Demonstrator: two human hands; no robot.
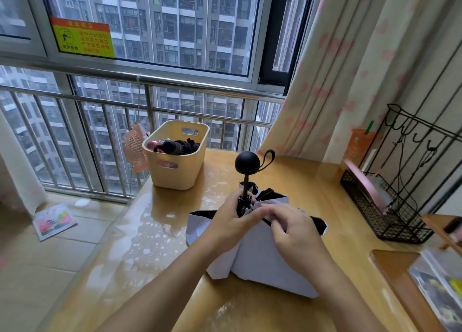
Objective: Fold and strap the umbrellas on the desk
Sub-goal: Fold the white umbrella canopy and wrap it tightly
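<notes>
The only sign is a yellow and orange sticker (82, 37) on the window pane (175, 19), bearing a black figure pictogram in a circle and rows of red Chinese characters (too blurred to read), while the booklet (53, 220) on the floor (30, 269) shows red characters equally illegible

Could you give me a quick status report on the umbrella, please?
Left grip round umbrella shaft, handle up. Right grip pinching a canopy fold. Canopy loose, not yet strapped. Basket behind, clear of work.
</notes>
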